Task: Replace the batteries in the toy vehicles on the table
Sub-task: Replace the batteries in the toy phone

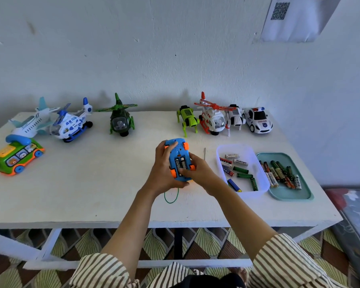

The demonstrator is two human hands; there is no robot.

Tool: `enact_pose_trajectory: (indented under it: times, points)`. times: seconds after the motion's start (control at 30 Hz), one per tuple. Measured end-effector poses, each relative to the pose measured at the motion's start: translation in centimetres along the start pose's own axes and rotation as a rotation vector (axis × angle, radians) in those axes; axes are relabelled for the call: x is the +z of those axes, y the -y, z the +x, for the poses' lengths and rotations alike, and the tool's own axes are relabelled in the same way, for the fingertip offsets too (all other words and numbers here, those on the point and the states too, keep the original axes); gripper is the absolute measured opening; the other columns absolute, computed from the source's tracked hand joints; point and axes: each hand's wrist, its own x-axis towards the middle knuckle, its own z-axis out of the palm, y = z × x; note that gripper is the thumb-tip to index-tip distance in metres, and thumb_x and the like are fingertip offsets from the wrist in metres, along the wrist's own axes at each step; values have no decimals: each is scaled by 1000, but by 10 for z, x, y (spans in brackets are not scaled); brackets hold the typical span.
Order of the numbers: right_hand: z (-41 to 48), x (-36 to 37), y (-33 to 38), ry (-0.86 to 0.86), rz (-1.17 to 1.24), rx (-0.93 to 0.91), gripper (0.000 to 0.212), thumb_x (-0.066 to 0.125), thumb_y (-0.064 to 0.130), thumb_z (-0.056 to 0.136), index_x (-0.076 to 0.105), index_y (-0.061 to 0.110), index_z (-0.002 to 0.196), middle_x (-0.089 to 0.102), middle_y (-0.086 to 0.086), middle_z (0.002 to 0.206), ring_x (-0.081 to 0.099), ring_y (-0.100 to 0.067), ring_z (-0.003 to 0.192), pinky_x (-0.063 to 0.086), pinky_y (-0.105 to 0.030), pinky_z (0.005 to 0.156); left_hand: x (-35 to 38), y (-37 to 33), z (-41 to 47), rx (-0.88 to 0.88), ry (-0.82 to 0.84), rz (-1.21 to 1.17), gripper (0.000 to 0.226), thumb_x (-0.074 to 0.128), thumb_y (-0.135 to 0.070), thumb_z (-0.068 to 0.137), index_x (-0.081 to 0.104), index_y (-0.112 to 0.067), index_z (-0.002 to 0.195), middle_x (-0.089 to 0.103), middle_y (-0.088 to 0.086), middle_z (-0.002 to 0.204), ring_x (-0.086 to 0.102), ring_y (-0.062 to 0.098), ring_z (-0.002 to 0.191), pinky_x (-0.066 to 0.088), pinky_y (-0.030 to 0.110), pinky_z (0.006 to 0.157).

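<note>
A blue toy car (177, 149) with orange wheels is held belly-up over the middle of the table. Its battery bay is uncovered and two dark batteries (181, 163) lie in it. My left hand (163, 171) grips the car from the left and underneath. My right hand (196, 170) holds its right rear, with fingers curled onto the near end of the batteries. A green cord loop (171, 197) hangs from the car onto the table.
A clear bin (261, 185) and a teal tray (299, 195) of loose batteries sit at right; a thin screwdriver (204, 153) lies beside the bin. Toys line the back: plane (32, 123), three helicopters, two robot dogs, police car (259, 120). A green bus phone (16, 156) stands at left.
</note>
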Motion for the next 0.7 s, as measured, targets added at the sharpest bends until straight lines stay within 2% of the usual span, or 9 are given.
enact_pose_trajectory:
  times: [0.07,0.13,0.2,0.27,0.33,0.4,0.47,0.6,0.7]
  points:
    - [1,-6,4,82,82,-39,34,46,15,98,48,11,132,64,-7,115,62,-17,105,51,-31,90,-8,0,-5,11,-37,5,118,94,-11,49,28,-17,146,11,-4,148,29,-18,122,50,11,84]
    - [10,-14,8,8,43,-54,34,40,18,101,47,10,133,61,-8,121,56,-17,113,47,-34,96,-18,2,-11,19,-65,13,118,94,-11,49,28,-17,146,10,-5,147,26,-22,122,49,9,84]
    - [20,-19,8,-133,-151,-68,32,44,10,98,51,10,130,62,-11,121,55,-19,113,46,-33,94,-28,6,-16,19,-91,18,118,95,-12,49,28,-17,146,11,-4,147,27,-19,124,49,10,84]
    - [30,-23,5,-169,-424,-82,34,55,8,92,55,10,126,63,-12,117,58,-21,108,45,-27,90,-36,11,-22,9,-122,27,119,95,-16,49,27,-17,147,12,-3,147,30,-14,127,51,13,85]
    - [35,-26,-1,-56,-729,-55,45,70,13,83,56,12,126,58,-11,121,53,-22,113,40,-25,91,-40,15,-28,-3,-133,33,120,95,-19,49,27,-18,147,12,-4,147,29,-10,129,50,15,87]
    - [37,-23,-7,68,-1006,2,62,80,22,72,54,17,128,50,-8,126,42,-24,122,37,-31,95,-42,18,-34,-18,-133,28,120,95,-21,49,27,-19,147,12,-4,147,28,-8,131,50,15,89]
    - [37,-18,-10,69,-1193,30,72,84,25,65,52,20,130,46,-6,127,37,-25,123,39,-35,94,-43,19,-39,-33,-133,14,120,95,-20,49,26,-18,147,12,-6,147,27,-9,131,50,15,89]
    - [40,-14,-11,8,-1234,26,73,86,23,62,52,21,127,46,-6,123,36,-25,122,41,-37,91,-43,21,-42,-65,-130,-26,120,95,-17,50,25,-18,148,10,-14,144,25,-13,130,48,10,86]
    - [44,-18,-7,25,-1303,-9,61,83,28,67,57,24,122,52,-4,119,37,-25,121,41,-34,87,-44,21,-42,-81,-110,-42,119,94,-16,51,25,-19,148,6,-24,142,22,-20,127,46,7,85]
